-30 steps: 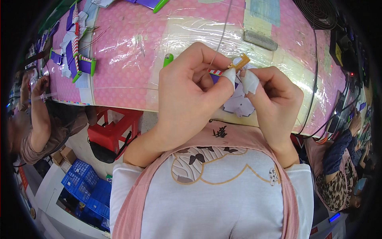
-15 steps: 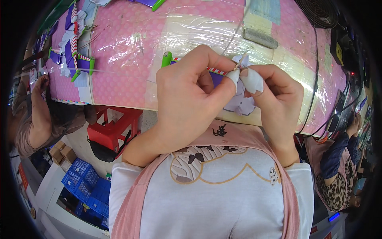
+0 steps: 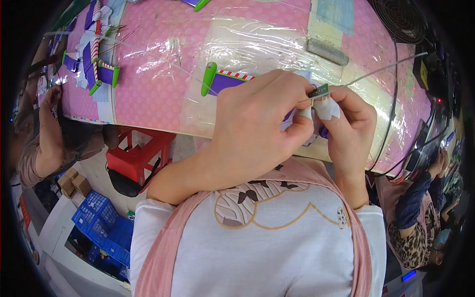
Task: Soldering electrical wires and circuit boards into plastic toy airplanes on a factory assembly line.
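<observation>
A small green circuit board (image 3: 320,91) with dark leads at its left end is pinched in my right hand (image 3: 349,116), whose thumb is wrapped in white tape. My left hand (image 3: 262,123) is closed beside it, fingertips pressed together at the board's left end; what they hold is hidden. A thin pale strand (image 3: 381,69) runs from near the board toward the upper right. Partly under my left hand lies a purple wing piece (image 3: 223,82) with a red-and-white striped edge and a green tip. White and purple parts show only in pieces beneath my fingers.
The table has a pink, plastic-covered top (image 3: 163,64). A grey bar (image 3: 327,51) lies beyond my hands, with a dark fan grille (image 3: 398,20) at the far right. More purple-and-green wing parts (image 3: 94,62) are at left. A red stool (image 3: 136,158) and blue crates (image 3: 101,220) stand below. Co-workers sit at both sides.
My left hand has moved right and turned over more, its fingers closer to my right hand. The green circuit board now shows between the fingertips, and more of the wing piece is uncovered.
</observation>
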Demonstrator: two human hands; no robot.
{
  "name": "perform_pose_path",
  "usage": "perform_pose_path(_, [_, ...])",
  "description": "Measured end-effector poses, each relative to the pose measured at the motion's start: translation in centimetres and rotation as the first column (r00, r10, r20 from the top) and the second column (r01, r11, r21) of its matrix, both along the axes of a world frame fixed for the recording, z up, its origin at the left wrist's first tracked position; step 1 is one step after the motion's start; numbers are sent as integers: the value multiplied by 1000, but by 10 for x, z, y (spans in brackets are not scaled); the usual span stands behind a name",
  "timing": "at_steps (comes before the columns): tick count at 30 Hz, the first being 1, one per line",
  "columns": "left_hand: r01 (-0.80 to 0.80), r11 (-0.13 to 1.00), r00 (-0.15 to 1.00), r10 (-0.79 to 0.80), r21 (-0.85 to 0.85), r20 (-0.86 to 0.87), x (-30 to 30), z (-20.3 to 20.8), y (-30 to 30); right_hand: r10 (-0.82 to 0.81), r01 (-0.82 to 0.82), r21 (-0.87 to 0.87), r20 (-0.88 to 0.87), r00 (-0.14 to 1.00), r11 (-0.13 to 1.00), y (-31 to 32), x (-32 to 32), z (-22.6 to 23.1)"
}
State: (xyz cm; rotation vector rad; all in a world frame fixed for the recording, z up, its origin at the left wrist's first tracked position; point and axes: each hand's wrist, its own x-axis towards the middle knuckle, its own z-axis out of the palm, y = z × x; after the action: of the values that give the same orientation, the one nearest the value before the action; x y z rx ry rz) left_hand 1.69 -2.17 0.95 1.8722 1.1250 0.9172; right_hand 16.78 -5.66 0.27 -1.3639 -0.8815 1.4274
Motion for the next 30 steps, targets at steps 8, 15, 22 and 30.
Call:
perform_pose_path(8, [87, 936, 991, -47, 341, -124, 0, -5, 5, 8, -14, 65, 94, 996, 998, 1, -1, -6])
perform_pose_path(15, [105, 929, 985, -47, 354, -168, -2, 0, 6, -4, -10, 88, 162, 987, 996, -1, 0, -6])
perform_pose_path(22, [92, 969, 990, -114, -231, -86, -7, 14, 26, 29, -63, 92, 332, 943, 994, 3, 1, 1])
perform_pose_path(30, [126, 913, 970, -32, 387, -240, 2, 1, 12, -19, 27, -91, 86, 996, 996, 17, -5, 6])
